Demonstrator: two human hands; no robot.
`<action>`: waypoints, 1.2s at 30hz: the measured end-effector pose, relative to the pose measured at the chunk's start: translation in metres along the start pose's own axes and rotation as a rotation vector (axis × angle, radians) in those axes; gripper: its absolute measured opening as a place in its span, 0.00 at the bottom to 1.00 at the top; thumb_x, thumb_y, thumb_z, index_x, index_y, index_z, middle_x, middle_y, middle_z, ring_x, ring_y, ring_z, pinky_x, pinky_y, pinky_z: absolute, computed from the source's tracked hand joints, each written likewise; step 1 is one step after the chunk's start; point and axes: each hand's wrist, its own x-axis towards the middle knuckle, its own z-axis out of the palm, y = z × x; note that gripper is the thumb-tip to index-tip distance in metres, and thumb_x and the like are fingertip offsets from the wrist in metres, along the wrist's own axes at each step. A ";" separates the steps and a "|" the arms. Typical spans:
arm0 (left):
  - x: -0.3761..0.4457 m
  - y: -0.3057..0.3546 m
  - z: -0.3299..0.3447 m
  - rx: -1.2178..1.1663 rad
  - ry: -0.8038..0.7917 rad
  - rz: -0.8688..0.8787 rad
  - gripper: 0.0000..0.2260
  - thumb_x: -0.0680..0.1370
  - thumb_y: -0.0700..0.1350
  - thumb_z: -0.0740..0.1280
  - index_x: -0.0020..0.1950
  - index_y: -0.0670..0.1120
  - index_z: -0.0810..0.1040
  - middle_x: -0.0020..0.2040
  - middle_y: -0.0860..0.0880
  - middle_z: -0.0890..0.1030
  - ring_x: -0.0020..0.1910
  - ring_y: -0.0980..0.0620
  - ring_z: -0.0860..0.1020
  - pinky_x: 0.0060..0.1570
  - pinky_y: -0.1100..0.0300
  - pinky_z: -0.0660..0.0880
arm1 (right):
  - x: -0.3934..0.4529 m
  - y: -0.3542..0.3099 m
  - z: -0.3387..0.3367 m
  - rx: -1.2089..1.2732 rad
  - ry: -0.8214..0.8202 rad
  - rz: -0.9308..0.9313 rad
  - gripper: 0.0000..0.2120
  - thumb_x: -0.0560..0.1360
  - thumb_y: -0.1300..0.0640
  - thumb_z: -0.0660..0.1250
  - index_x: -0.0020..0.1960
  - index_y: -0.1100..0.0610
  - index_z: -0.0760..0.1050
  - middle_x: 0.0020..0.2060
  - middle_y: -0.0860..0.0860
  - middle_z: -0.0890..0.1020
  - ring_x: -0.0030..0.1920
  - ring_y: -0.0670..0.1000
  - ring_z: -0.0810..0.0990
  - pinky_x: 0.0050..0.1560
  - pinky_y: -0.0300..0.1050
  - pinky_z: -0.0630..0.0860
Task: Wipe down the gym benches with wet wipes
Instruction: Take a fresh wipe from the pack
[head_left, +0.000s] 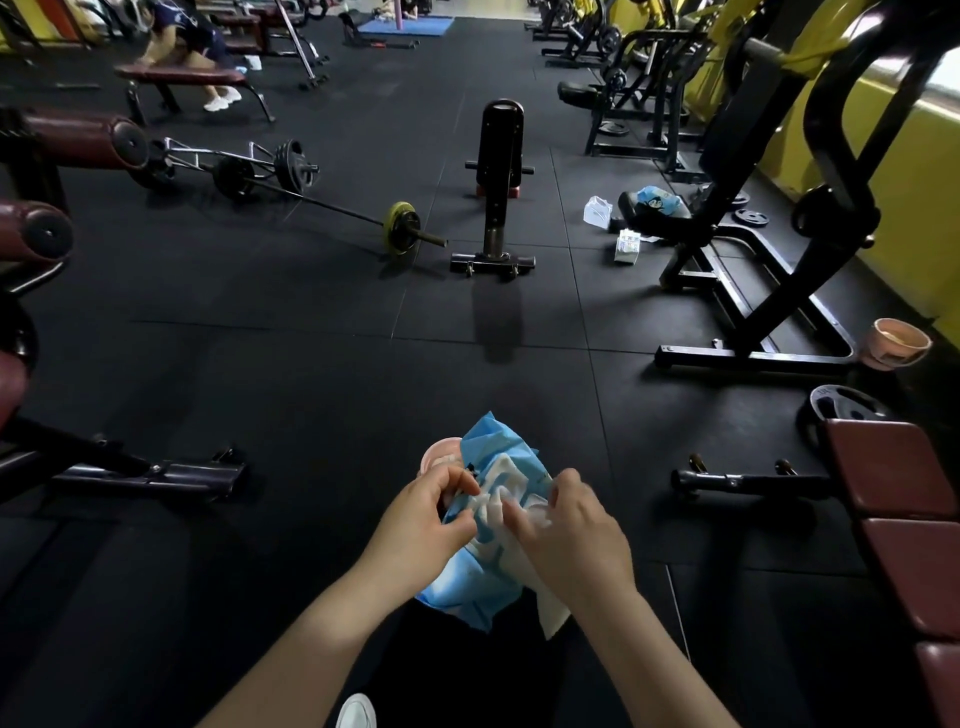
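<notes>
A blue wet-wipe pack (485, 571) hangs in front of me, low in the middle of the view. My left hand (423, 525) grips its left edge near the opening. My right hand (566, 530) pinches a white wipe (524, 564) that trails out of the pack and down past my wrist. A pink round object (435, 452) shows behind the pack, partly hidden. A maroon padded bench (904, 525) stands at the right edge. Another maroon bench (182, 77) is far away at the upper left.
Black rubber floor (311, 364) spreads ahead. A loaded barbell (322, 202) lies on it at left, an upright black stand (496, 192) in the middle, a black-and-yellow machine (769, 208) at right with bags (657, 205) by it. A person bends over the far bench.
</notes>
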 end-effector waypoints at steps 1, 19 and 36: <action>0.001 -0.001 0.002 -0.013 0.010 -0.008 0.09 0.75 0.40 0.69 0.47 0.56 0.76 0.43 0.52 0.78 0.36 0.60 0.73 0.36 0.68 0.71 | -0.001 0.000 0.003 -0.013 0.086 -0.060 0.24 0.71 0.29 0.56 0.50 0.49 0.72 0.44 0.44 0.69 0.39 0.46 0.72 0.35 0.40 0.69; 0.007 0.014 -0.008 -0.102 0.014 0.018 0.08 0.75 0.35 0.68 0.48 0.48 0.77 0.44 0.57 0.79 0.41 0.53 0.76 0.42 0.61 0.75 | 0.000 -0.002 -0.007 0.722 -0.082 -0.071 0.06 0.69 0.51 0.75 0.41 0.49 0.79 0.35 0.47 0.81 0.35 0.43 0.78 0.33 0.34 0.74; 0.007 0.002 0.000 -0.039 0.009 -0.051 0.10 0.77 0.43 0.68 0.53 0.58 0.75 0.48 0.59 0.79 0.45 0.67 0.76 0.40 0.72 0.71 | 0.002 0.004 -0.009 0.679 -0.158 0.295 0.21 0.63 0.41 0.78 0.47 0.53 0.75 0.41 0.47 0.81 0.40 0.46 0.81 0.34 0.40 0.75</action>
